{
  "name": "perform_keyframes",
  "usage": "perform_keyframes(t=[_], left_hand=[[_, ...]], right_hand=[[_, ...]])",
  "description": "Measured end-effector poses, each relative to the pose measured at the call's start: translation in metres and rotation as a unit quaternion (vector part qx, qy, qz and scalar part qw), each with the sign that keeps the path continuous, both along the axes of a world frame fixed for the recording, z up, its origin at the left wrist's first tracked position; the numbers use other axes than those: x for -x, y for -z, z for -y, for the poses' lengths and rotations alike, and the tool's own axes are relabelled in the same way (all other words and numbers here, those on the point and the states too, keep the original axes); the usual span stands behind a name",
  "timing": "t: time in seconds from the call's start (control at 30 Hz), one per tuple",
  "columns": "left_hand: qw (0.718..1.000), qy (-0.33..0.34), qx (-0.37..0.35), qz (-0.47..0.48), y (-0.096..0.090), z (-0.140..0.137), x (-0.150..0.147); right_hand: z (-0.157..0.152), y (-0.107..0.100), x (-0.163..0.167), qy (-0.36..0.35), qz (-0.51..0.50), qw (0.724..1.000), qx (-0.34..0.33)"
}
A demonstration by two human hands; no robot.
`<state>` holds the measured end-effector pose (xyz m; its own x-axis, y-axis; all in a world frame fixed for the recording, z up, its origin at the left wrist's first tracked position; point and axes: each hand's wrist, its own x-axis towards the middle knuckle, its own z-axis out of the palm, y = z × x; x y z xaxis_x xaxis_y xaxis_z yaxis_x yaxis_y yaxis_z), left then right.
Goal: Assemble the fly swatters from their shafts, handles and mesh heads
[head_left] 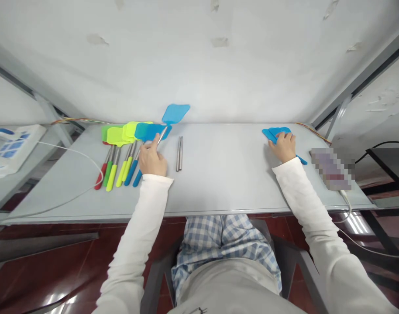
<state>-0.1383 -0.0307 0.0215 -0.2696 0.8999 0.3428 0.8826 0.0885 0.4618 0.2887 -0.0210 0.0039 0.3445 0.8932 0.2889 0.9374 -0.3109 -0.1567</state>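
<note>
My left hand [153, 159] is closed around the metal rod of a blue fly swatter [175, 114], whose flat head is raised towards the wall. Under and beside this hand lies a row of fly swatters with red, green, yellow-green [112, 174] and blue handles, their heads overlapping. Just right of it, bare metal rods [179, 153] lie side by side on the table. On the right, my right hand [284, 147] has its fingers curled onto blue swatter heads [272, 134], partly hiding them. A blue handle [301, 160] sticks out beside that hand.
The grey table [225, 183] meets a white wall behind. A phone-like device [332, 170], blurred out, lies at the right with a white cable. A white-and-blue box [18, 150] stands far left, and its cable crosses the table's left side. Metal posts [53, 120] rise at both ends.
</note>
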Motion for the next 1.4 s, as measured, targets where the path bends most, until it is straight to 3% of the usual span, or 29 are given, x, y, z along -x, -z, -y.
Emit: perform_keyframes(t=[0.1, 0.2, 0.33, 0.47, 0.6, 0.73, 0.9, 1.0, 1.13, 1.2, 1.23, 1.33, 1.4], left_hand=[[0.993, -0.045, 0.102, -0.04, 0.011, 0.002, 0.01], [0.981, -0.07, 0.165, -0.076, 0.021, 0.003, 0.009], [0.98, -0.069, 0.152, -0.113, 0.028, 0.007, 0.002], [0.986, -0.064, 0.109, -0.104, 0.025, 0.011, -0.006], [0.995, 0.034, 0.067, -0.065, 0.016, 0.006, -0.027], [0.99, 0.084, 0.107, -0.038, 0.013, -0.01, -0.049], [0.988, 0.076, 0.13, -0.028, 0.015, -0.032, -0.057], [0.986, 0.094, 0.135, 0.021, 0.017, -0.04, -0.056], [0.97, 0.147, 0.148, 0.122, 0.019, -0.046, -0.07], [0.937, 0.189, 0.182, 0.23, 0.022, -0.047, -0.084], [0.906, 0.211, 0.205, 0.303, 0.023, -0.047, -0.092], [0.772, 0.259, 0.269, 0.515, 0.026, -0.044, -0.116], [0.697, 0.274, 0.279, 0.601, 0.027, -0.042, -0.127]], right_hand=[[0.006, 0.0, -0.001, 0.049, 0.006, 0.998, 0.048], [0.009, -0.002, -0.002, 0.049, -0.002, 0.994, 0.093], [0.008, -0.005, -0.001, 0.025, -0.014, 0.992, 0.124], [0.002, -0.002, 0.005, -0.074, -0.039, 0.992, 0.09], [-0.004, 0.006, 0.011, -0.176, -0.061, 0.982, 0.036], [-0.003, 0.009, 0.005, -0.171, -0.04, 0.984, 0.026], [0.001, 0.005, -0.002, -0.128, -0.038, 0.986, 0.104], [0.0, 0.003, 0.007, -0.156, -0.03, 0.982, 0.098], [-0.001, 0.004, 0.023, -0.253, -0.03, 0.966, 0.044], [-0.002, 0.006, 0.025, -0.292, -0.034, 0.955, 0.03], [-0.003, 0.006, 0.024, -0.302, -0.034, 0.952, 0.028], [-0.004, 0.007, 0.017, -0.312, -0.027, 0.949, 0.031], [-0.004, 0.007, 0.015, -0.317, -0.027, 0.948, 0.029]])
